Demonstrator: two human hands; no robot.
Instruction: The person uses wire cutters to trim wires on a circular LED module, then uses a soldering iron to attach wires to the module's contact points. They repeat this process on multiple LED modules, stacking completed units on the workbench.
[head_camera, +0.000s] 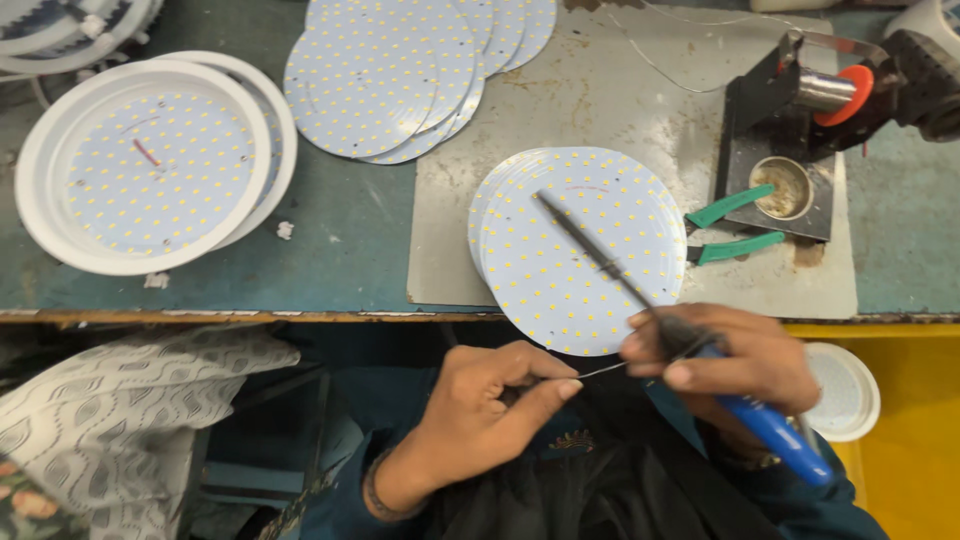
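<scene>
My right hand (735, 365) grips a soldering iron (600, 255) with a blue handle; its dark shaft slants up-left and the tip rests over the top of a stack of round white LED boards (575, 280) at the bench's front edge. My left hand (490, 405) pinches a thin wire (600, 369) between thumb and forefinger. The wire runs right to the fingers of my right hand, which also touch it.
A white round lamp housing (40, 215) with an LED board inside sits at the left. More LED boards (390, 80) fan out at the top. Green-handled pliers (735, 228) and a soldering stand (800, 140) lie at the right, a yellow bin (910, 430) below.
</scene>
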